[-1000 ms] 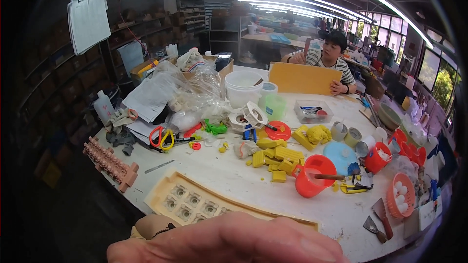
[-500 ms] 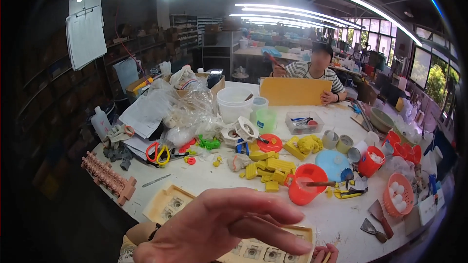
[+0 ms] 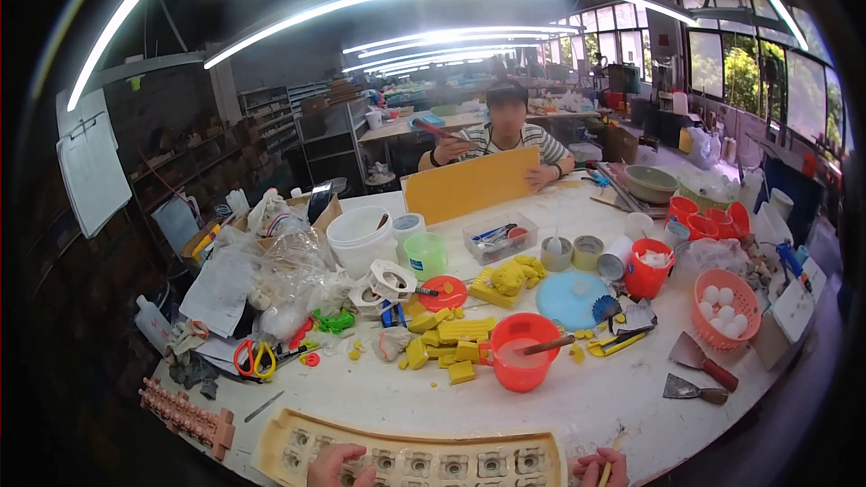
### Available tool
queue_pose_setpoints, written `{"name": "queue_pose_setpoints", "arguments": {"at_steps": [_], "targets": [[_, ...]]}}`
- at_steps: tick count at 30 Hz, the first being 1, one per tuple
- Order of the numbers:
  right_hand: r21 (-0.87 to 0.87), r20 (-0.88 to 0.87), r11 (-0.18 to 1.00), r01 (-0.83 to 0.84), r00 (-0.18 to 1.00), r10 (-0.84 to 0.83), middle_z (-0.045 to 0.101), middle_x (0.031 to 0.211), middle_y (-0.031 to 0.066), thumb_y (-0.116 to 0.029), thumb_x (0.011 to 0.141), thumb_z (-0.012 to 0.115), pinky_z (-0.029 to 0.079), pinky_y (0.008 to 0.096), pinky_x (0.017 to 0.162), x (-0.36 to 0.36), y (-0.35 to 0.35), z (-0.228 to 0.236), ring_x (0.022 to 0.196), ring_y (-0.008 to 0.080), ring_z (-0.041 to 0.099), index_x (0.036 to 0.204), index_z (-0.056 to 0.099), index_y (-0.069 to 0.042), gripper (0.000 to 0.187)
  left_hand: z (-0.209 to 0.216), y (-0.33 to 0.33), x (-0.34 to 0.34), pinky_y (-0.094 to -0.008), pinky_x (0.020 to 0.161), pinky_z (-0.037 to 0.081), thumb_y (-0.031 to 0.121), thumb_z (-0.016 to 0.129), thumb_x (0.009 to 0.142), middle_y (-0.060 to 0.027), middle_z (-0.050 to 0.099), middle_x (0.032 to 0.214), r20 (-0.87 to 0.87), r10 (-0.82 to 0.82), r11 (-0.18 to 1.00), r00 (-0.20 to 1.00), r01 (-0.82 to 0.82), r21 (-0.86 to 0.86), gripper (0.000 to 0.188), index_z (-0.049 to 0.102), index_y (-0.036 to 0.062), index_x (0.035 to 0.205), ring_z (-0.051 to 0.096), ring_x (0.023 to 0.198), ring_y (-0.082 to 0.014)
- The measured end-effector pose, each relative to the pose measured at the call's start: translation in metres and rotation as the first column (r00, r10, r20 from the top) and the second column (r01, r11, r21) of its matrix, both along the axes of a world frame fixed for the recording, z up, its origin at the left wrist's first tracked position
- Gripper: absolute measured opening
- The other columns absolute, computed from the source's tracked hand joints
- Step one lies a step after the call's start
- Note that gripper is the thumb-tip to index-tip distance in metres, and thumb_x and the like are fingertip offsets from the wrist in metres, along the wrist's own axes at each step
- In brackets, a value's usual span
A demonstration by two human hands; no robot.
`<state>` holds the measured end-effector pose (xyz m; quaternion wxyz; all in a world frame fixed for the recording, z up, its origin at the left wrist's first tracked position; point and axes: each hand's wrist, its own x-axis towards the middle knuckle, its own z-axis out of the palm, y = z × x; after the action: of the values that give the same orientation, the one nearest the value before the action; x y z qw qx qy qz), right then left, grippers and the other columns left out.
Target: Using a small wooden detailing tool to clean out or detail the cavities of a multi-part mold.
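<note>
A beige mould tray (image 3: 424, 458) with several round cavities lies at the near edge of the white table. My left hand (image 3: 338, 469) shows only its fingers at the bottom edge, curled over the tray's near rim. My right hand (image 3: 595, 469) is at the tray's right end, closed around a thin yellowish stick (image 3: 612, 462). Most of both hands is cut off by the frame. Just beyond the tray stands an orange bowl (image 3: 523, 362) with pale liquid and a stirring stick in it.
Yellow blocks (image 3: 451, 338), a blue disc (image 3: 570, 298), white buckets (image 3: 361, 236), scissors (image 3: 253, 359), two scrapers (image 3: 699, 374) and an orange basket of white balls (image 3: 729, 302) crowd the table. A pink mould strip (image 3: 185, 415) lies left. Across the table a person holds a yellow board (image 3: 474, 185).
My left hand, raised large before the camera earlier, has dropped onto the tray's near rim. The right hand has come into view, and the view has tilted upward.
</note>
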<state>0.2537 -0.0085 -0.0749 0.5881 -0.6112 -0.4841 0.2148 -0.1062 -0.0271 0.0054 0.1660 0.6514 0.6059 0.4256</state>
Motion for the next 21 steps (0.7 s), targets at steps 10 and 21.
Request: {"name": "queue_pose_setpoints", "arguments": {"at_steps": [10,21], "targets": [[0.038,0.121,0.999,-0.036,0.992,0.031,0.073,0.090,0.0157,-0.006,0.101,0.059,0.058,0.0368,0.071,-0.008,0.004,0.001,0.079,0.0270,0.073,0.119,0.063,0.000,0.020,-0.017,0.016,0.002,-0.0384,0.078,0.052,0.005,0.071,0.093,-0.0160,0.068,0.095,-0.179,0.128,0.964,0.976,-0.080,0.253,0.011,0.070,-0.0035,0.100,0.065,0.086,-0.0302],[-0.070,-0.123,0.986,-0.152,0.982,0.142,0.072,0.093,0.0147,-0.005,0.102,0.057,0.058,0.0345,0.074,0.006,-0.001,0.011,0.081,0.0242,0.071,0.120,0.061,0.001,0.020,-0.012,0.025,0.003,-0.0377,0.076,0.051,0.003,0.066,0.094,-0.0139,0.069,0.088,-0.013,0.130,0.978,0.991,-0.125,0.168,0.009,0.071,-0.0038,0.092,0.063,0.083,-0.0270]]}}
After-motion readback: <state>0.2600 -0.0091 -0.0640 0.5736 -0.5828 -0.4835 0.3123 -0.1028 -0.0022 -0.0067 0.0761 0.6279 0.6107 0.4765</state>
